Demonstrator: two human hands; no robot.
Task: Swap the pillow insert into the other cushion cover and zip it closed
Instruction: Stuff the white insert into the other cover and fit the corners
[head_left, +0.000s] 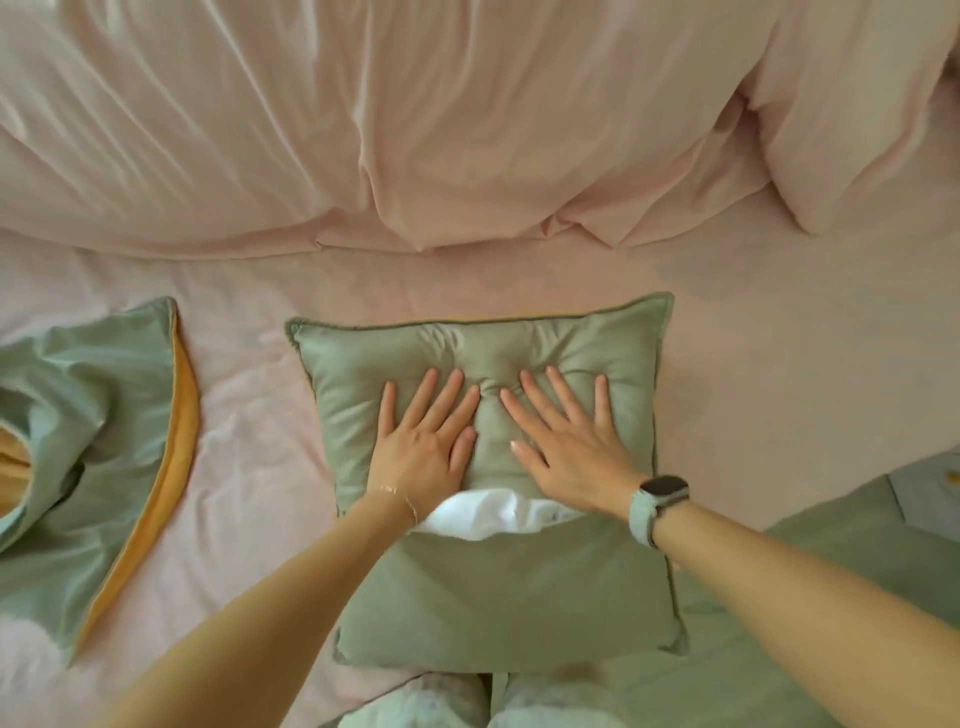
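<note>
A sage green cushion cover lies on the pink bed in front of me, plump with the white pillow insert, which shows through a gap across the cover's middle. My left hand and my right hand rest flat, fingers spread, on the cover's far half, pressing a dent into it. Neither hand holds anything. The other cover, mint green with a yellow lining, lies crumpled and flat at the left.
A rumpled pink duvet is heaped across the far side of the bed. Green fabric lies at the lower right. The pink sheet separates the two covers.
</note>
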